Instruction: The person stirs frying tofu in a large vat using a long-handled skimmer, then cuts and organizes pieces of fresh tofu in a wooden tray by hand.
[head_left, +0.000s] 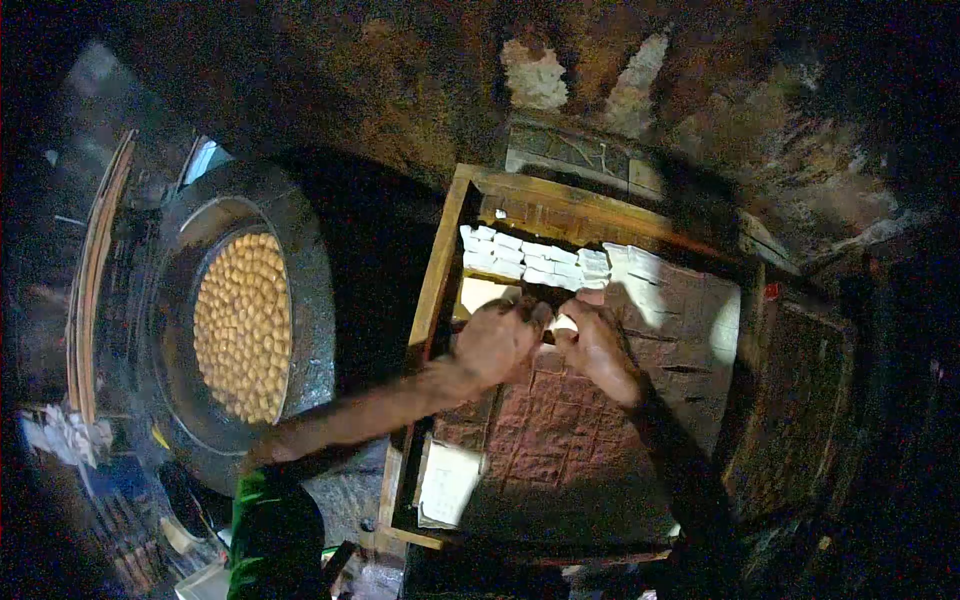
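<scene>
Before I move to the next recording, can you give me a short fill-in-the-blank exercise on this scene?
Of pan and tray, the left hand and right hand are over the ____.
The blocks lined up beyond both hands are coloured ____.
The green sleeve leads to the ____ hand.
Missing words: tray; white; left.

No text, label, brand, number or sign can be read anywhere in the head view
</scene>
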